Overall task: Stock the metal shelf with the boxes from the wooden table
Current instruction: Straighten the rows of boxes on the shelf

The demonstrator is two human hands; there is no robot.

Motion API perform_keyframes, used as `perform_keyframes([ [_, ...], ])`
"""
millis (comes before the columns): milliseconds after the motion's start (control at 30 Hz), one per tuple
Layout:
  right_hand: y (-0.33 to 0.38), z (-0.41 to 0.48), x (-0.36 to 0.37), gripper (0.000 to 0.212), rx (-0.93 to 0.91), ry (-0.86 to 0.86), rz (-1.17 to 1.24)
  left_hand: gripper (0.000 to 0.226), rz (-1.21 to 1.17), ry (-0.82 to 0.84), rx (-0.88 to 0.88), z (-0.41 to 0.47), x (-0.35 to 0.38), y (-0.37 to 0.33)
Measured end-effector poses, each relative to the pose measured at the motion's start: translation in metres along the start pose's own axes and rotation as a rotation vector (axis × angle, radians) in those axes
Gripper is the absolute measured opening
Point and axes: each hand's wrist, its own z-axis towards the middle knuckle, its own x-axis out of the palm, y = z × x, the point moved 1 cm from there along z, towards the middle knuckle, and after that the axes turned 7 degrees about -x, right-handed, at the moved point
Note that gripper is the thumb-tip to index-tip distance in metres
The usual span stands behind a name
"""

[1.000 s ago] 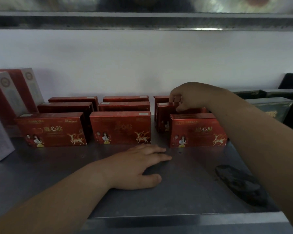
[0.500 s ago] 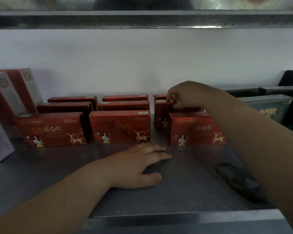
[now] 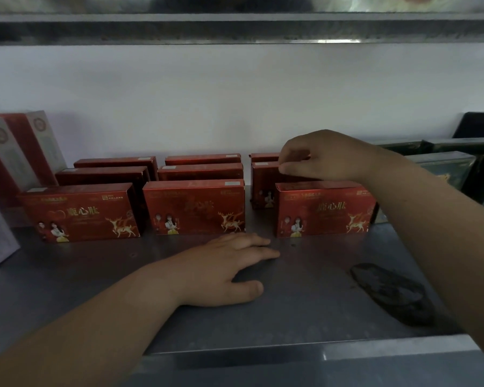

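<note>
Several red boxes with a gold deer stand in three columns on the metal shelf (image 3: 95, 277). The front row holds a left box (image 3: 80, 213), a middle box (image 3: 194, 206) and a right box (image 3: 323, 209). My right hand (image 3: 322, 156) reaches over the right box and pinches the top edge of the second red box (image 3: 263, 182) in the right column, which stands upright behind it. My left hand (image 3: 227, 270) lies flat, palm down, on the bare shelf in front of the middle box, holding nothing.
Tall red-and-white boxes (image 3: 14, 160) stand at the left end, dark green boxes (image 3: 444, 166) at the right end. A dark patch (image 3: 391, 291) marks the shelf surface front right. Another shelf's edge (image 3: 235, 27) runs close overhead. A white wall closes the back.
The second box in the right column has been pushed back and straightened behind the front one by my right hand. My left hand has stayed flat on the shelf.
</note>
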Motion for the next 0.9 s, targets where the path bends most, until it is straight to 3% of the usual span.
perform_keyframes([
  [267, 0.001, -0.038, 0.014, 0.035, -0.076, 0.058, -0.049, 0.063, -0.005, 0.003, 0.001, 0.0, 0.0, -0.001],
  [600, 0.002, -0.034, 0.066, 0.045, -0.164, -0.279, -0.374, 0.063, -0.007, -0.003, -0.008, -0.001, 0.001, -0.001],
  [900, 0.006, -0.033, 0.074, 0.047, -0.153, -0.297, -0.409, 0.063, 0.004, -0.001, -0.019, -0.002, 0.001, -0.003],
])
